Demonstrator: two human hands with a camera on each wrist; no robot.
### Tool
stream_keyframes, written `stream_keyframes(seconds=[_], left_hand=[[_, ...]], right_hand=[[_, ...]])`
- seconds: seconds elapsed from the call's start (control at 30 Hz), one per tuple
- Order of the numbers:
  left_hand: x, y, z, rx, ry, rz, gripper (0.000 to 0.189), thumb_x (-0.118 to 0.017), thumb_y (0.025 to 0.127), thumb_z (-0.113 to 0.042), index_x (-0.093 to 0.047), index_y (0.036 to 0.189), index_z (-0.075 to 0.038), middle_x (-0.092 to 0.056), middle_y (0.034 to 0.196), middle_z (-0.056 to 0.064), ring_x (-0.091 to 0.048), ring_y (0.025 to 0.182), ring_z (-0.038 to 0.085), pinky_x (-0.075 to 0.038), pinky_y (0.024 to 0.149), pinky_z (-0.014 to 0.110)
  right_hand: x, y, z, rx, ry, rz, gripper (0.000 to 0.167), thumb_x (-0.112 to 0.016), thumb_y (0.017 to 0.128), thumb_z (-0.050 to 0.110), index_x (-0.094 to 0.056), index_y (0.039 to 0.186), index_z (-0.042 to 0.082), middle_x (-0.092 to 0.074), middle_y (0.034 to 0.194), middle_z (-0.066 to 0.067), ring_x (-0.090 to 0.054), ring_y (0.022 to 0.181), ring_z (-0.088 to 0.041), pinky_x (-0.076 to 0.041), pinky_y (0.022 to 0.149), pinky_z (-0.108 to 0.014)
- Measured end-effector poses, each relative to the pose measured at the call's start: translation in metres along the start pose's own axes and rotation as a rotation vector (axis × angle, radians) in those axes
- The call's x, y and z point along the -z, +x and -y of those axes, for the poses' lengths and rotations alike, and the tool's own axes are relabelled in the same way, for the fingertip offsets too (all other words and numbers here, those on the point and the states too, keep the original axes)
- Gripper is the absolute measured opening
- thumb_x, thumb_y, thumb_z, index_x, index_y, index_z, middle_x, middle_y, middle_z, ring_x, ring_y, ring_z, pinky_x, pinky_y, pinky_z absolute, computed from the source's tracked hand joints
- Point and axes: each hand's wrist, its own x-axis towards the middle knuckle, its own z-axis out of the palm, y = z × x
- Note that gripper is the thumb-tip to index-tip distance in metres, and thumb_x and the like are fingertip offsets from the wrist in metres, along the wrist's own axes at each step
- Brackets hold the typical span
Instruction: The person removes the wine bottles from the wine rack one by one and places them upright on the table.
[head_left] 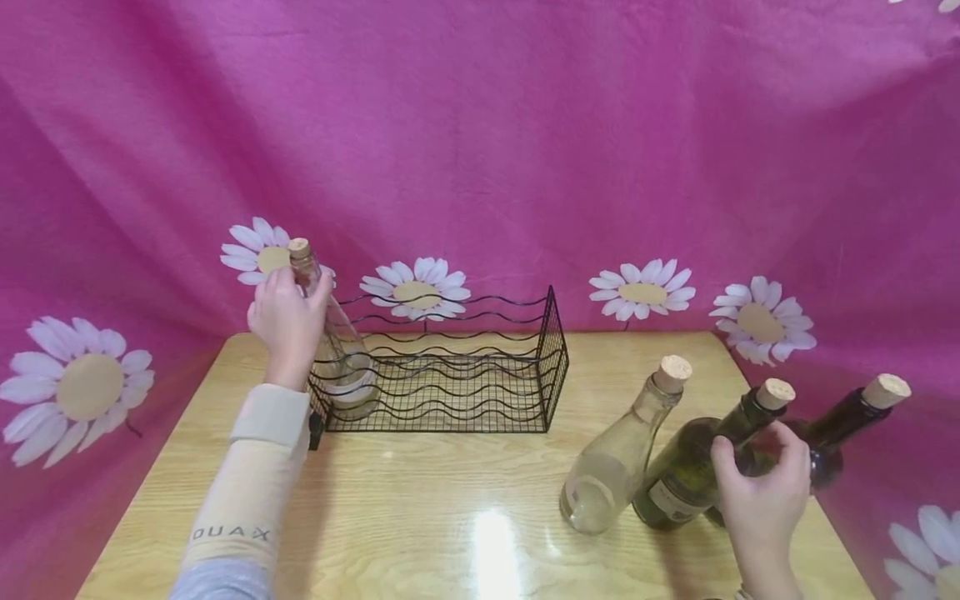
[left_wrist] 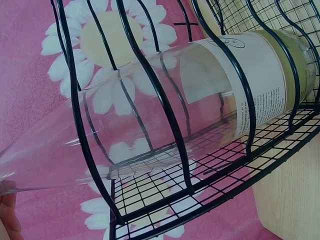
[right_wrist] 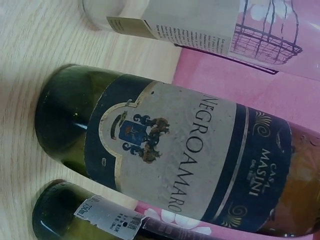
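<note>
At the left end of the black wire rack (head_left: pixel 442 431), my left hand (head_left: pixel 288 312) grips the neck of a clear corked bottle (head_left: pixel 347 367). The left wrist view shows the clear bottle's body (left_wrist: pixel 150 115) behind the rack's wavy wires, its label low down. On the right, my right hand (head_left: pixel 765 483) curls thumb and fingers round the upper part of a green wine bottle (head_left: pixel 678 471); some contact is hidden. In the right wrist view that wine bottle (right_wrist: pixel 165 155) stands on the table with a Negroamaro label, and no fingers show.
Left of the gripped wine bottle stands another clear corked bottle (head_left: pixel 611 479). A darker corked bottle (head_left: pixel 840 425) is on its right, partly behind my hand. Everything stands on a wooden table (head_left: pixel 420 508) backed by a pink cloth (head_left: pixel 480 150) with daisies.
</note>
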Motion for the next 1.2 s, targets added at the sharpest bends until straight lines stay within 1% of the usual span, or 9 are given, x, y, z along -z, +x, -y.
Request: stream_keyframes(seconds=[0.17,0.27,0.43,0.53,0.67,0.73,0.9,1.0,1.2], left_hand=[[-0.001,0.001,-0.002,-0.009,0.016,0.014,0.043,-0.056,0.082,-0.042,-0.057,0.085,0.001,-0.058,0.085,0.015,-0.050,0.083,0.033,-0.038,0.072,0.047],[-0.002,0.001,-0.002,-0.009,0.025,0.021,0.045,-0.055,0.083,-0.044,-0.057,0.087,0.001,-0.058,0.086,0.015,-0.050,0.083,0.033,-0.038,0.073,0.047],[-0.002,0.002,-0.004,-0.022,0.030,0.007,0.047,-0.054,0.083,-0.047,-0.057,0.087,0.000,-0.058,0.085,0.014,-0.050,0.082,0.033,-0.038,0.074,0.046],[-0.001,0.003,-0.006,-0.037,0.019,-0.016,0.047,-0.055,0.082,-0.047,-0.056,0.084,0.000,-0.056,0.082,0.014,-0.050,0.081,0.032,-0.038,0.072,0.046],[0.001,0.003,-0.007,-0.048,0.006,-0.042,0.046,-0.056,0.081,-0.046,-0.054,0.081,0.000,-0.055,0.080,0.014,-0.050,0.080,0.032,-0.038,0.071,0.046],[0.002,0.004,-0.008,-0.055,0.002,-0.051,0.045,-0.057,0.081,-0.046,-0.054,0.081,0.000,-0.054,0.079,0.014,-0.050,0.080,0.032,-0.038,0.070,0.046],[0.004,0.005,-0.011,-0.072,-0.009,-0.066,0.045,-0.057,0.081,-0.045,-0.056,0.083,0.000,-0.057,0.082,0.014,-0.050,0.081,0.032,-0.037,0.069,0.047],[0.006,0.007,-0.013,-0.077,-0.019,-0.079,0.044,-0.058,0.081,-0.044,-0.057,0.084,0.000,-0.060,0.092,0.014,-0.052,0.088,0.030,-0.038,0.071,0.046],[0.010,0.008,-0.016,-0.100,-0.025,-0.109,0.043,-0.060,0.079,-0.043,-0.058,0.085,0.000,-0.059,0.106,0.013,-0.051,0.100,0.028,-0.040,0.073,0.048]], right_hand=[[-0.001,-0.001,0.000,0.021,0.039,-0.036,0.043,-0.064,0.064,0.002,-0.051,0.102,-0.013,-0.042,0.092,0.022,-0.038,0.086,0.004,-0.026,0.076,-0.019],[-0.004,0.000,0.005,0.048,0.087,-0.123,0.043,-0.063,0.063,0.006,-0.051,0.099,-0.015,-0.042,0.093,0.019,-0.037,0.088,0.002,-0.025,0.078,-0.020],[-0.010,0.000,0.018,0.174,0.131,-0.291,0.043,-0.060,0.062,0.019,-0.053,0.089,-0.014,-0.048,0.092,0.017,-0.039,0.086,-0.002,-0.026,0.078,-0.021],[-0.015,-0.002,0.025,0.263,0.131,-0.341,0.040,-0.059,0.064,0.024,-0.055,0.085,-0.010,-0.055,0.081,0.002,-0.044,0.076,-0.015,-0.027,0.077,-0.023],[-0.021,-0.007,0.032,0.320,0.129,-0.230,0.042,-0.057,0.067,0.029,-0.056,0.084,-0.010,-0.052,0.073,-0.021,-0.040,0.066,-0.029,-0.026,0.075,-0.024],[-0.024,-0.009,0.035,0.329,0.130,-0.151,0.045,-0.056,0.069,0.032,-0.055,0.085,-0.010,-0.053,0.075,-0.023,-0.041,0.067,-0.027,-0.025,0.073,-0.025],[-0.030,-0.011,0.039,0.328,0.141,-0.038,0.050,-0.058,0.070,0.037,-0.056,0.091,-0.009,-0.058,0.081,-0.018,-0.046,0.073,-0.008,-0.025,0.070,-0.029],[-0.032,-0.012,0.040,0.330,0.150,0.006,0.049,-0.058,0.068,0.031,-0.055,0.096,-0.009,-0.062,0.083,-0.015,-0.046,0.076,0.001,-0.025,0.068,-0.029],[-0.035,-0.012,0.039,0.327,0.197,0.047,0.051,-0.061,0.067,0.028,-0.054,0.101,-0.010,-0.065,0.087,0.010,-0.048,0.076,0.013,-0.025,0.069,-0.028]])
